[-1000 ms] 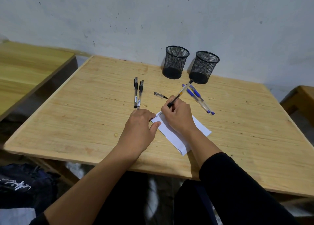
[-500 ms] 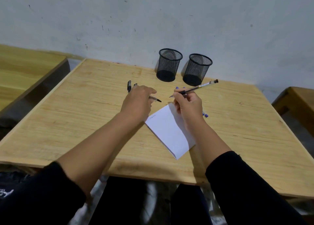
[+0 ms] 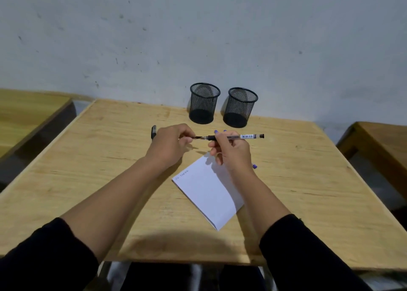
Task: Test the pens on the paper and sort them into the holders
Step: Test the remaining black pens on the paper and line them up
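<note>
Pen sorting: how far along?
Early. Paper carries a few test marks. Right hand holds a black pen; left hand brings its cap to the tip. Both mesh holders look empty; other pens remain on the table.

The table (image 3: pixel 88 180) is pale, matt wood with visible grain. Both pen holders (image 3: pixel 204 103) (image 3: pixel 240 107) are black wire mesh; the paper (image 3: pixel 209 191) is smooth white, and the pen (image 3: pixel 236 137) clear plastic.
</note>
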{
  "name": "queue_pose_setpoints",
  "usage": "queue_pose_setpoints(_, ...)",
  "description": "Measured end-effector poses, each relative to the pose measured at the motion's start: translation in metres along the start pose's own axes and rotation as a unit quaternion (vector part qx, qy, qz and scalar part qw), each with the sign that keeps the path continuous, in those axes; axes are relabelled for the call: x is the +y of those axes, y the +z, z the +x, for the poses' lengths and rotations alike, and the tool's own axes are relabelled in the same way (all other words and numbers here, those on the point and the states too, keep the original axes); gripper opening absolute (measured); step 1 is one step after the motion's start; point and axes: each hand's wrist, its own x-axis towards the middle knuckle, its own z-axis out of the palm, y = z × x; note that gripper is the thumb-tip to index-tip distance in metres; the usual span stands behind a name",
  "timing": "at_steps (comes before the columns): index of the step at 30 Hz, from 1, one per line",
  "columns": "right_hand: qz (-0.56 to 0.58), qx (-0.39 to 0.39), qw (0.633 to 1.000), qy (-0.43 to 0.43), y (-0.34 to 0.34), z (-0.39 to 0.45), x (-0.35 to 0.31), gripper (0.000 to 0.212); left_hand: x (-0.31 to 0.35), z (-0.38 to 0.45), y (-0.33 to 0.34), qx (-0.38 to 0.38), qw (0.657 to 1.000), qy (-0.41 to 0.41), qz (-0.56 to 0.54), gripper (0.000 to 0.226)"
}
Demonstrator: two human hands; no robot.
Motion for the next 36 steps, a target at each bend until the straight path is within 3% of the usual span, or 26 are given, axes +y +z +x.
queue_pose_setpoints(8, 0.004, -0.016, 0.999, -0.03, 0.001, 0.004, -0.005, 0.017, 0.018, -0.007, -0.006, 0.003, 0.998, 0.018, -0.064, 0.014)
queue_pose_setpoints(19, 0.013, -0.054, 0.996, -0.073, 0.005, -0.004, -0.012, 0.023, 0.03, -0.015, -0.011, 0.056, 0.993, 0.079, -0.063, 0.013)
queue_pose_setpoints(26, 0.012, -0.018, 0.997, -0.072, 0.003, -0.011, -0.012, 0.015, 0.003, -0.009, -0.031, 0.043, 0.997, 0.009, -0.061, 0.018)
queue_pose_setpoints(36, -0.247, -0.01, 0.963, -0.104, 0.035, -0.035, 0.007, 0.007, 0.0, 0.007, -0.06, 0.084, 0.994, 0.016, -0.074, 0.023)
